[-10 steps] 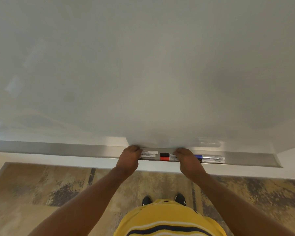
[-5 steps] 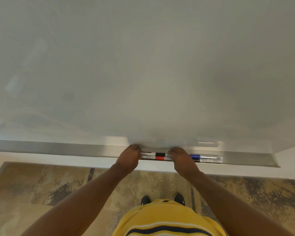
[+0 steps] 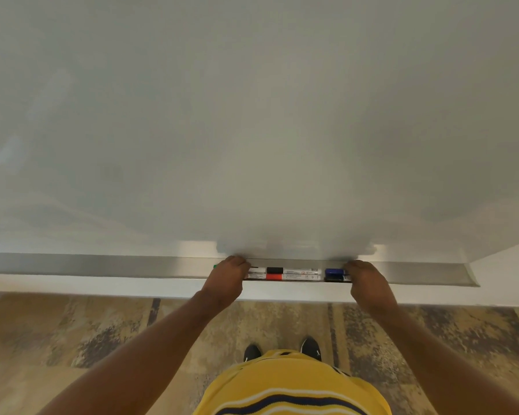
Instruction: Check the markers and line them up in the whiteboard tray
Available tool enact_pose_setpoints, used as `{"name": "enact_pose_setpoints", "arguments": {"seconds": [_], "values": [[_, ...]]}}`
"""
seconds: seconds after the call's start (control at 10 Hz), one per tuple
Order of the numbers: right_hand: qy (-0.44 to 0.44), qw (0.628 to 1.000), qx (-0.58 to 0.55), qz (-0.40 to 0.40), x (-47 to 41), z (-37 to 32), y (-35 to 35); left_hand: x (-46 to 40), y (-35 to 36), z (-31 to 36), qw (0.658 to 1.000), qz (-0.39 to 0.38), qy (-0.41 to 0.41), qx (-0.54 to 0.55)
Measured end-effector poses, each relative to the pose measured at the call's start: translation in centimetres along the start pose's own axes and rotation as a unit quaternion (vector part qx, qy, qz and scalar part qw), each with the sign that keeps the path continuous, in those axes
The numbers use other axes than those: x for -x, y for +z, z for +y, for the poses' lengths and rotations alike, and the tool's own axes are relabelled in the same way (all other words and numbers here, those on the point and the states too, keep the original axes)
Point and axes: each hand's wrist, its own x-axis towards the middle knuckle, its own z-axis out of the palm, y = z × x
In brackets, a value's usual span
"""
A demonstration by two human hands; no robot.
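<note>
Between the two hands, the markers (image 3: 294, 274) lie bunched in the tray (image 3: 102, 265); left hand (image 3: 226, 278) and right hand (image 3: 367, 283) press their ends, grip unclear. Next: level them.

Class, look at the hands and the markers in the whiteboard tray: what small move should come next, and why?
Probably a gentle squeeze inward: the left hand and right hand bracket the markers lying in two rows in the tray, and a green tip pokes out past the left hand, so the ends likely aren't flush yet.
</note>
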Motion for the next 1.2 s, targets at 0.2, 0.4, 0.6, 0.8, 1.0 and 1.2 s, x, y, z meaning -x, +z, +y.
{"name": "enact_pose_setpoints", "arguments": {"seconds": [0.2, 0.4, 0.6, 0.8, 1.0, 1.2], "values": [[-0.014, 1.0, -0.005, -0.003, 0.0, -1.2, 0.2, 0.0, 0.2, 0.3, 1.0, 0.002, -0.005, 0.008], [-0.01, 1.0, -0.01, -0.007, 0.1, -1.9, 0.1, 0.0, 0.1, 0.5, 1.0, 0.0, -0.008, 0.007], [-0.011, 1.0, -0.008, -0.001, 0.1, -2.4, -0.3, 0.2, 0.1, 0.6, 1.0, 0.017, -0.004, 0.011], [-0.014, 0.997, -0.062, 0.045, 2.1, -4.4, 0.7, 1.3, 0.6, 0.9, 0.999, 0.039, 0.022, 0.012], [-0.005, 0.993, -0.105, 0.051, 5.9, -7.1, 3.2, 2.3, 1.6, 1.9, 1.0, 0.014, 0.013, -0.024], [-0.012, 0.984, -0.167, 0.056, 8.4, -7.3, 3.0, 2.7, 1.1, 4.5, 0.994, 0.108, -0.014, -0.028]]}}
